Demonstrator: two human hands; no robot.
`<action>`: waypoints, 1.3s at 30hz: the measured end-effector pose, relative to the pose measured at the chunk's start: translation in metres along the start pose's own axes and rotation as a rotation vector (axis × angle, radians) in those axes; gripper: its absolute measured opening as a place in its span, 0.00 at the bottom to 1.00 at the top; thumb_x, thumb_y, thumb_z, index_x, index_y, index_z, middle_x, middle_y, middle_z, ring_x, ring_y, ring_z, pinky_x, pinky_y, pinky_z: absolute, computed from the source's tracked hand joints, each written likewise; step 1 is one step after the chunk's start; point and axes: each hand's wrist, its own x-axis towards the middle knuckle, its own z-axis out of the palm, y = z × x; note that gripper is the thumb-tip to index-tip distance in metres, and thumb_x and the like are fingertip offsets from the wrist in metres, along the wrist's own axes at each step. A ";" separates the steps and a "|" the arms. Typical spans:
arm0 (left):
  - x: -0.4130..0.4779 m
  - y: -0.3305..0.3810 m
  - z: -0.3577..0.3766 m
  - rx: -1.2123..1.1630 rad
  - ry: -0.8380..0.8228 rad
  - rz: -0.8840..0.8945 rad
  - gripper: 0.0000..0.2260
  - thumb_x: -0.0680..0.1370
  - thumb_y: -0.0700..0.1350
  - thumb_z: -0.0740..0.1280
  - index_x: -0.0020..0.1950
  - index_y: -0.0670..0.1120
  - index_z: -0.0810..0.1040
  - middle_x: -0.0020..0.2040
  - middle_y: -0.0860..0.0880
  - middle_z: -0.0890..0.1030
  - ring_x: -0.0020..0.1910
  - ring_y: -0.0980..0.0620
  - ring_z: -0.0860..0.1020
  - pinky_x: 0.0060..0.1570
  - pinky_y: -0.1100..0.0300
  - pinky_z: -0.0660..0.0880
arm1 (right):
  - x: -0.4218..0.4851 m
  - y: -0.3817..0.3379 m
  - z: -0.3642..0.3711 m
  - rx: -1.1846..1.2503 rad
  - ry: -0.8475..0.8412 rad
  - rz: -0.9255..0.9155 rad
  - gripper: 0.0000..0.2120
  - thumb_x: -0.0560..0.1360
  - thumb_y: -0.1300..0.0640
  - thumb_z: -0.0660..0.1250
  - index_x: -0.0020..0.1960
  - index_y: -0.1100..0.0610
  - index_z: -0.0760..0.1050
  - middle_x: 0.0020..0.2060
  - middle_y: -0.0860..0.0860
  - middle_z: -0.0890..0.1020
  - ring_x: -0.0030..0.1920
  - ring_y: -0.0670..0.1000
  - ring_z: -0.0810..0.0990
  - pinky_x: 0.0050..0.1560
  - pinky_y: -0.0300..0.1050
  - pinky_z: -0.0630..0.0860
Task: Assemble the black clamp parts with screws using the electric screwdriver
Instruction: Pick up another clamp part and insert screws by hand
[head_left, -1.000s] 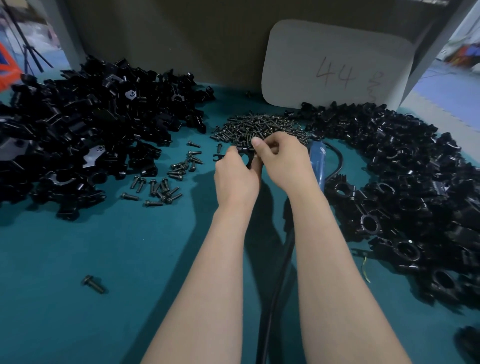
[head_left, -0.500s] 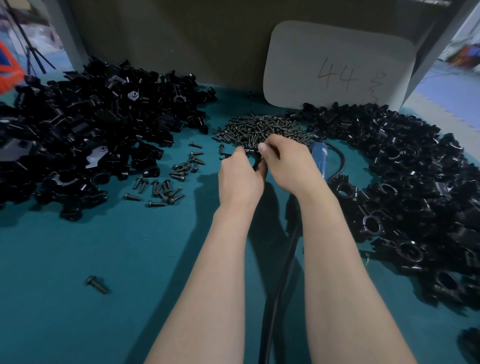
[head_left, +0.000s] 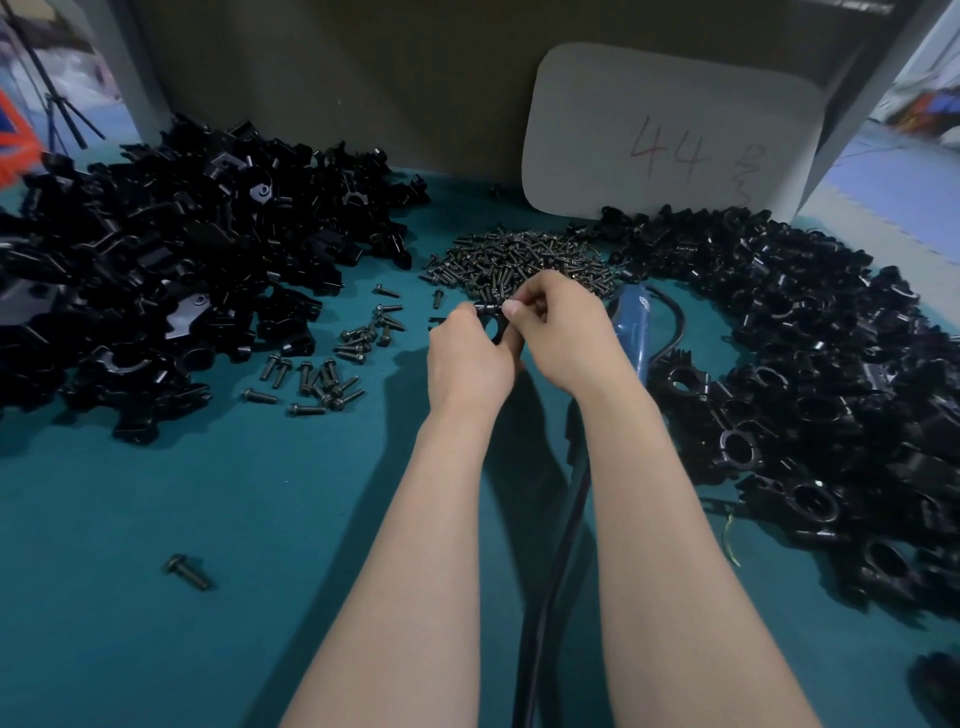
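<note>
Right hand (head_left: 563, 332) lowered slightly, clamp (head_left: 491, 323) pinched, screws (head_left: 519, 254) behind

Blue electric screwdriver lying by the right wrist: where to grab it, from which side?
Probably the blue barrel of the electric screwdriver, mid-length, from above with the right hand after it releases the clamp part. It lies flat on the mat, lengthwise away from the person; its cable loops on its right.

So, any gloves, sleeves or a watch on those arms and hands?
No: the left hand and right hand are ungloved, and no sleeve, watch or band shows on either arm up to the frame's lower edge.
</note>
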 end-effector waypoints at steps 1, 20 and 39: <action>0.001 0.000 0.000 0.010 0.007 0.003 0.15 0.78 0.52 0.65 0.54 0.41 0.75 0.48 0.42 0.81 0.46 0.41 0.79 0.38 0.55 0.72 | 0.000 -0.001 0.001 -0.011 0.001 -0.002 0.08 0.80 0.53 0.60 0.52 0.56 0.73 0.41 0.47 0.76 0.41 0.45 0.73 0.39 0.35 0.67; 0.013 -0.007 -0.026 -1.457 -0.111 -0.526 0.07 0.79 0.44 0.67 0.48 0.41 0.74 0.49 0.39 0.82 0.47 0.48 0.82 0.51 0.57 0.79 | 0.030 -0.001 0.035 -0.338 -0.057 0.344 0.21 0.75 0.64 0.63 0.67 0.53 0.70 0.66 0.58 0.69 0.65 0.60 0.69 0.65 0.53 0.69; 0.011 0.000 -0.015 -1.258 -0.011 -0.429 0.06 0.79 0.41 0.68 0.52 0.41 0.75 0.45 0.44 0.80 0.40 0.51 0.81 0.46 0.61 0.81 | -0.001 -0.016 0.010 0.372 0.051 0.066 0.09 0.74 0.62 0.70 0.38 0.51 0.75 0.36 0.47 0.81 0.41 0.50 0.82 0.46 0.42 0.79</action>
